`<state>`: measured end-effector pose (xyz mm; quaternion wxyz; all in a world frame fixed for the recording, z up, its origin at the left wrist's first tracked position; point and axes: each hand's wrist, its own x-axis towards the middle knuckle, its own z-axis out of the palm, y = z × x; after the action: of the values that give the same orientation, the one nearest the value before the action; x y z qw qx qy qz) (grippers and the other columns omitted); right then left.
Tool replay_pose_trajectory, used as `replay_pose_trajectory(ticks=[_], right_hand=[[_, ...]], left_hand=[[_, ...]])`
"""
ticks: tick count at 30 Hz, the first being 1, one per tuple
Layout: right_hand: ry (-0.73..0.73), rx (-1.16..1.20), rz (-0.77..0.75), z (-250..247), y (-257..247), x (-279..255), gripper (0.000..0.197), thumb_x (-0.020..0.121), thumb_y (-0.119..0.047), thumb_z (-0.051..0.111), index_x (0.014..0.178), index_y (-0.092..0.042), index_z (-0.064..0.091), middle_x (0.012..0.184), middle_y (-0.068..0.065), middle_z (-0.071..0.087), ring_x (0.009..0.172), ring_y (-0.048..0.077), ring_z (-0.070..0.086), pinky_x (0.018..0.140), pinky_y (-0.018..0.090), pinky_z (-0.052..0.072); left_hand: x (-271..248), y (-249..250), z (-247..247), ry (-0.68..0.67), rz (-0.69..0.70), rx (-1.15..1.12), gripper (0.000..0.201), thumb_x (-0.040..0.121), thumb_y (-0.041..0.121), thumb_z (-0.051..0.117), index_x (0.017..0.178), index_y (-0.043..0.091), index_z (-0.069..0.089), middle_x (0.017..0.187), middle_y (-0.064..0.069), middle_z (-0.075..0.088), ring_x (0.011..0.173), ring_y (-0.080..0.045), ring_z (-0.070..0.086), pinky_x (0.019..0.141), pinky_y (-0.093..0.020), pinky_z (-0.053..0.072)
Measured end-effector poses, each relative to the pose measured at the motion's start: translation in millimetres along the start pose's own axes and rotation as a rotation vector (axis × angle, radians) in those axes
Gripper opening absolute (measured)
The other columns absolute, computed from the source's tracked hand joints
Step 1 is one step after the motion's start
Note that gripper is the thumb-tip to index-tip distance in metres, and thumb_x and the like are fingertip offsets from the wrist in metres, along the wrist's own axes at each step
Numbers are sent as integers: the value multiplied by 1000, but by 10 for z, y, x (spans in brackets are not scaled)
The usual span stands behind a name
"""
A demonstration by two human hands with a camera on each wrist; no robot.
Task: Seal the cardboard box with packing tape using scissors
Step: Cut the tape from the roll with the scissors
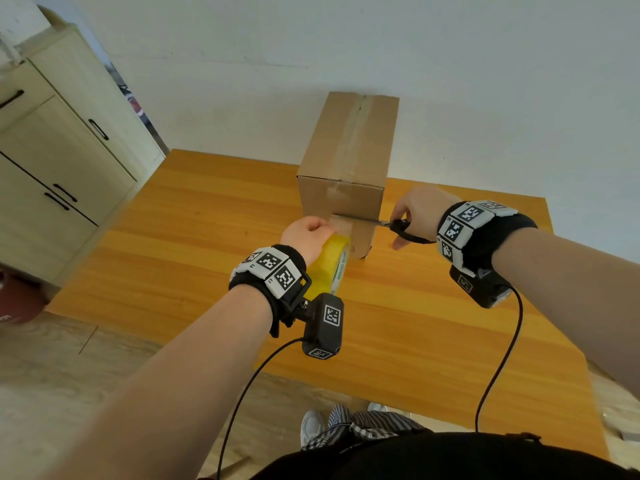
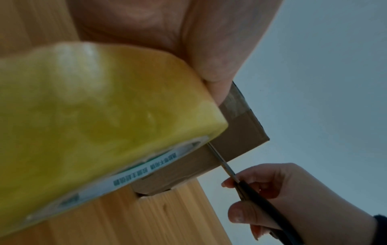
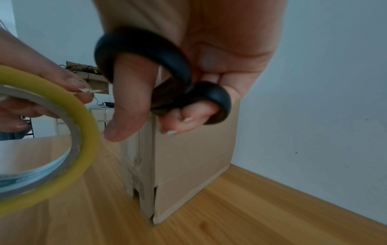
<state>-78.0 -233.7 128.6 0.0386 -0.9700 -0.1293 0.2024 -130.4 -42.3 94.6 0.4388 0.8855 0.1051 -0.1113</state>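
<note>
scissors (image 3: 167,79) loops: only right wrist shows them.

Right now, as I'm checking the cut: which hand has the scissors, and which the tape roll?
The right hand holds the black-handled scissors, blades against the box. The left hand grips the yellow tape roll.

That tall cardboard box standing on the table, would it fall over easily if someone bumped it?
Probably, somewhat. The cardboard box stands on a narrow end, so it looks apt to tip. It likely feels light, though its contents are hidden. The left hand holding the tape roll against its front, opposite the scissors, may steady it.
</note>
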Motion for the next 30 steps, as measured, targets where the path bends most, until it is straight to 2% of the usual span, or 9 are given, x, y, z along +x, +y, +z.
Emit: replay_pose_trajectory(ticks=[3, 6, 10, 13, 16, 23, 26, 27, 30], right_hand=[[-45, -37, 12, 149, -37, 20, 44, 62, -45, 80, 98, -22, 68, 83, -6, 61, 85, 21, 60, 77, 36, 55], [-90, -62, 2, 383, -77, 23, 57, 64, -39, 81, 110, -15, 58, 101, 4, 63, 95, 26, 59, 77, 33, 51], [-160, -51, 33, 732, -153, 65, 43, 73, -33, 77, 93, -9, 48, 73, 3, 54, 73, 25, 55, 61, 33, 49], [-183, -81, 37, 967, -192, 98, 35, 82, -30, 69, 76, -12, 40, 67, 4, 49, 60, 21, 51, 55, 32, 48], [-210, -103, 40, 1134, -215, 93, 30, 85, -30, 63, 83, -12, 40, 68, 3, 48, 59, 21, 51, 50, 29, 46], [-148, -110, 46, 1319, -272, 55, 18, 93, -29, 51, 102, -14, 48, 66, -1, 45, 63, 22, 51, 53, 29, 43], [-138, -282, 10, 1337, -301, 52, 35, 87, -48, 56, 107, -21, 51, 83, -2, 58, 88, 23, 56, 80, 34, 45], [-138, -298, 13, 1351, -310, 53, 38, 85, -51, 57, 109, -21, 51, 85, -1, 58, 90, 22, 55, 81, 33, 44], [-162, -78, 109, 1421, -335, 48, 34, 88, -39, 59, 109, -14, 49, 72, 0, 48, 73, 24, 51, 59, 30, 43]], left_hand=[[-22, -66, -17, 1, -27, -9, 26, 95, 29, 46, 107, 13, 64, 100, 4, 55, 87, -14, 49, 69, -24, 36], [-51, -142, -36, 0, -48, -2, 19, 96, 28, 45, 96, 20, 62, 90, 7, 55, 67, -11, 47, 53, -22, 34], [-81, -257, -28, -4, -88, -1, 15, 96, 30, 45, 94, 23, 58, 76, 12, 50, 58, -4, 40, 52, -18, 32], [-115, -315, -16, -28, -109, 19, 23, 96, 32, 46, 107, 18, 60, 86, 5, 54, 66, -11, 46, 55, -21, 34], [-128, -372, -6, -33, -108, 30, 29, 96, 31, 46, 114, 13, 61, 97, 5, 53, 87, -13, 48, 64, -24, 36], [-95, -482, 25, -37, -119, 10, 15, 95, 32, 47, 97, 22, 59, 73, 15, 48, 62, -3, 41, 49, -7, 36], [-77, -495, 36, -54, -109, 6, 12, 96, 31, 47, 95, 24, 57, 72, 15, 48, 59, -2, 39, 49, -11, 35], [-73, -496, 41, -59, -105, 7, 13, 96, 31, 46, 96, 24, 58, 73, 15, 48, 59, -2, 40, 47, -9, 35], [-47, -501, 56, -67, -89, 3, 17, 96, 30, 47, 100, 22, 61, 74, 17, 49, 61, 0, 40, 45, -2, 33]])
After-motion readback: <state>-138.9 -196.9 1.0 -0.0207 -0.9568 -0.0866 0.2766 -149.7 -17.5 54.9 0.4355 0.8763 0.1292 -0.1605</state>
